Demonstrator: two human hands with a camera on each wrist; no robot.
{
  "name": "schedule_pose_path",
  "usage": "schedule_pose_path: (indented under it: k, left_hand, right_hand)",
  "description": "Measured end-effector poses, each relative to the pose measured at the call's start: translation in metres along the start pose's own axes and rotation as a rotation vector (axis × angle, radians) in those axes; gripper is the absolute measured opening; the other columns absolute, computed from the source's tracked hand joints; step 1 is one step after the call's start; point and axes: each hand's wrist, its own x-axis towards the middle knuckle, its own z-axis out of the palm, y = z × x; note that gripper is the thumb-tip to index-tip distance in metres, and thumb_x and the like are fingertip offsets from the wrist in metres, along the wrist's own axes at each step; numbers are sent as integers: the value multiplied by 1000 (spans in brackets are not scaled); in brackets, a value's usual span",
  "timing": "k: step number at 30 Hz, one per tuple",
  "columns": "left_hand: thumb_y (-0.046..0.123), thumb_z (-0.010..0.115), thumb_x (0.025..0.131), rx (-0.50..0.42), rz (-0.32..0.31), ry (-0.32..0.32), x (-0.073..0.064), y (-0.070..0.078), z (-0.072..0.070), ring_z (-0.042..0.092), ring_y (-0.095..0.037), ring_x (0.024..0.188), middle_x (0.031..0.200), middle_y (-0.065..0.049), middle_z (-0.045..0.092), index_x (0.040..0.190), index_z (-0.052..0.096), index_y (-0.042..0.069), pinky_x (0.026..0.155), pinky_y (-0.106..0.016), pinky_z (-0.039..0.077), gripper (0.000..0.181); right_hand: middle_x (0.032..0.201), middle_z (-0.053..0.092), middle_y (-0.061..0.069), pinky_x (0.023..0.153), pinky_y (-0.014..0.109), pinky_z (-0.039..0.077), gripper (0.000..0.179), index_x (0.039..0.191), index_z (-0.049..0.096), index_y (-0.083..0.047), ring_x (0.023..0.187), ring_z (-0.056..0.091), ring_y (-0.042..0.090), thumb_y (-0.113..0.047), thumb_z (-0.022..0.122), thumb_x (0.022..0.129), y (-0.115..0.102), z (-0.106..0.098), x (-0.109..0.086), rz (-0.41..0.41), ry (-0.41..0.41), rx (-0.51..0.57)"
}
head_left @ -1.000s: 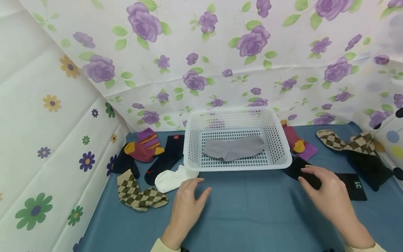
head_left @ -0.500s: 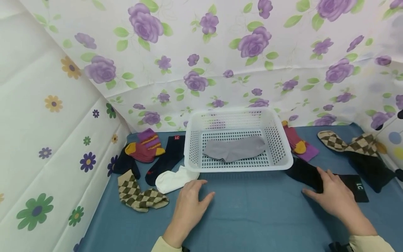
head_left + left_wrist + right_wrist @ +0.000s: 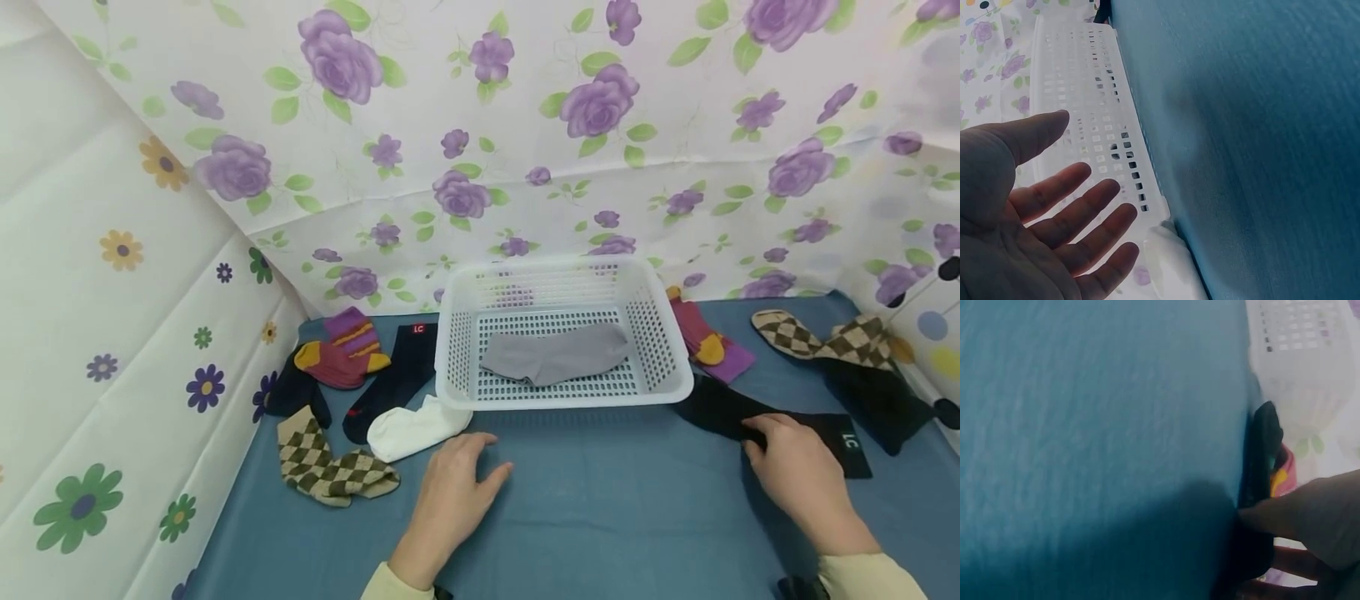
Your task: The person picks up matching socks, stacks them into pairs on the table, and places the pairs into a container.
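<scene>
My right hand pinches the middle of a long black sock marked LC, at the right of the table. In the right wrist view the thumb lies against the dark sock and the other fingers sit on its far side. The left hand hovers over the table with loose, spread fingers and holds nothing. Just beyond it lies a white ankle sock. A white plastic basket stands at the back centre, with a grey sock lying inside.
On the left lie a checkered sock, a red, purple and yellow sock and a dark sock with a red tag. On the right are a red and purple sock, another checkered sock and a black piece.
My right hand has come down onto the black sock, and its thumb and fingers have closed on the fabric. The left hand has shifted slightly right.
</scene>
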Motion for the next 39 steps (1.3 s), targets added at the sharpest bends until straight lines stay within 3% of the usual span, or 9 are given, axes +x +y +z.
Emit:
schedule_pose_path:
  k: [7,13,17,22,29,33,35,39]
  left_hand:
    - [44,68,82,-1,-15,-23,-2,-1,2,61,-16,102,108,0,65,114,64,19,83,-39,50,41]
    - [42,68,83,-5,-14,-37,-2,0,3,61,-16,102,109,1,65,114,64,19,83,-39,51,40]
    - [42,69,82,-13,5,-37,-3,5,2,62,-16,101,109,2,65,114,64,18,82,-38,51,40]
    - [44,68,83,-44,44,-107,-3,16,4,61,-12,103,111,3,65,117,63,21,84,-37,51,41]
    - [45,65,85,-97,169,-209,-6,40,7,60,-6,101,111,10,64,114,62,29,82,-29,51,33]
    - [46,62,87,-157,229,-239,-7,48,11,62,-5,97,108,10,67,111,65,28,79,-25,51,30]
    - [51,59,86,-198,207,-265,-6,50,14,63,-4,94,104,10,68,109,67,26,76,-24,52,35]
    - [66,54,80,-280,95,-375,-6,48,19,63,-3,71,86,8,72,99,72,24,62,-25,51,50]
  right_hand:
    - [104,65,23,69,55,45,22,102,67,-2,92,60,42,-13,66,83,-6,-4,-8,-21,-70,27]
    - [87,67,10,58,40,47,12,103,60,-6,72,62,22,-12,58,92,-28,-7,-22,-149,-134,80]
    - [80,65,-1,55,32,46,9,102,59,-12,65,55,9,-14,55,94,-52,-15,-32,-263,-97,103]
    - [78,65,-9,56,25,49,7,99,61,-21,63,53,0,-18,60,92,-87,-25,-44,-381,2,148]
    - [80,66,-14,51,17,43,11,103,62,-29,57,50,-8,-32,54,95,-125,-32,-58,-394,-15,286]
    - [84,67,-16,53,15,45,10,102,62,-32,63,56,-9,-30,56,94,-136,-29,-63,-430,13,360]
    - [87,67,-16,56,14,48,12,103,62,-33,69,59,-8,-27,58,93,-140,-27,-64,-447,34,401]
    - [92,66,-18,60,14,50,16,105,61,-33,76,62,-7,-23,58,94,-145,-26,-67,-492,65,488]
